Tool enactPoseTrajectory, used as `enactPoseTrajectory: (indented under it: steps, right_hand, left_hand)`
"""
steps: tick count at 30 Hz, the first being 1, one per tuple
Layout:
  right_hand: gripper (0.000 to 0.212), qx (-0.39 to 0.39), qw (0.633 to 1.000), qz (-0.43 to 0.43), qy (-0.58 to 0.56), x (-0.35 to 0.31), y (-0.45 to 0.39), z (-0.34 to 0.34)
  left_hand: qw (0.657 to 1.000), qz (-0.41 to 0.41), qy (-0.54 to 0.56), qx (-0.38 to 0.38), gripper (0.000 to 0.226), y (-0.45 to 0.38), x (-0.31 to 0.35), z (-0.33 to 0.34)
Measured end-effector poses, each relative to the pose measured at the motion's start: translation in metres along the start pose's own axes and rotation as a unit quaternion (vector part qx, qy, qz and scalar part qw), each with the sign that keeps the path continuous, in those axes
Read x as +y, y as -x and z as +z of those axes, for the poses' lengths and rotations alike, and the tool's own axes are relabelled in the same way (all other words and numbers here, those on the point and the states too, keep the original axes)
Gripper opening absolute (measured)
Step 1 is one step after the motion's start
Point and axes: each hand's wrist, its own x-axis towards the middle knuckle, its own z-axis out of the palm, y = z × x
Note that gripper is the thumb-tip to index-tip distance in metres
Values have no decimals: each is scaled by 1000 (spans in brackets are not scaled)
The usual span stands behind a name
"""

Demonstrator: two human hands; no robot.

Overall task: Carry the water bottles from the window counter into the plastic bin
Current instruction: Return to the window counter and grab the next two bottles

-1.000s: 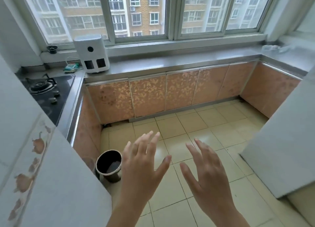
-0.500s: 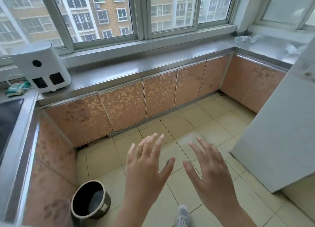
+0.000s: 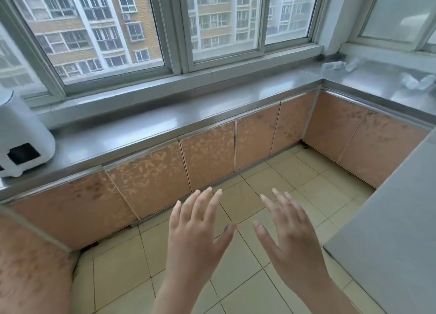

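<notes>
Plainly, we held both hands out empty, fingers spread, the left hand point(image 3: 198, 233) beside the right hand point(image 3: 292, 236), above the tiled floor point(image 3: 254, 287). Ahead ran the steel counter point(image 3: 179, 122) under the window point(image 3: 151, 26), bare across its middle, with a white appliance point(image 3: 21, 136) at its left end. The water bottles point(image 3: 335, 65) lay well apart from us in the far right corner, more point(image 3: 417, 83) along the side run. A grey surface point(image 3: 396, 231) crowded our right.
</notes>
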Motion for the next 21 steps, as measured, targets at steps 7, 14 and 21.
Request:
enactPoseTrajectory:
  steps: [7, 14, 21]
  right_hand:
    - [65, 14, 999, 39, 12, 36, -97, 33]
    - [65, 25, 995, 81, 44, 68, -223, 65]
    - [64, 57, 988, 133, 47, 102, -316, 72]
  left_hand:
    - [1000, 14, 15, -11, 61, -104, -24, 67]
    - [997, 46, 49, -45, 63, -236, -50, 141]
    - [992, 91, 69, -62, 62, -353, -53, 195]
